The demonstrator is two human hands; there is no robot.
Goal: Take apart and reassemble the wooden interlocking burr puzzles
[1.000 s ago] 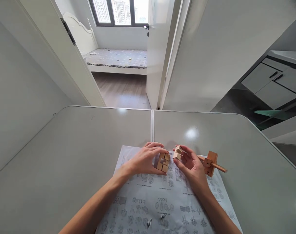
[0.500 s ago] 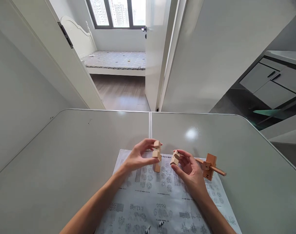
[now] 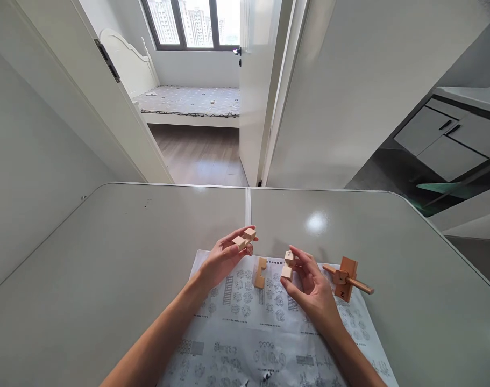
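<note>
My left hand (image 3: 224, 257) is closed on a pale notched wooden puzzle piece (image 3: 240, 242), held tilted above the sheet's top edge. My right hand (image 3: 311, 274) pinches a second pale notched piece (image 3: 287, 272) between thumb and fingers; a small dark mark shows on its upper block. On the paper between the hands lies a third notched wooden piece (image 3: 258, 278), touched by neither. Just right of my right hand sits a darker brown assembly of crossed wooden pieces (image 3: 341, 277), with a rod through it and a number on its lower part.
A printed instruction sheet (image 3: 245, 322) with rows of small diagrams lies under my forearms on the grey table (image 3: 87, 269). Near its lower part is a small dark torn-looking spot (image 3: 267, 375). Beyond the table's far edge are an open door (image 3: 256, 91) and a bed (image 3: 192, 99).
My left hand has turned and shifted left with its piece, uncovering the piece lying on the paper. My right hand has tilted its piece more upright.
</note>
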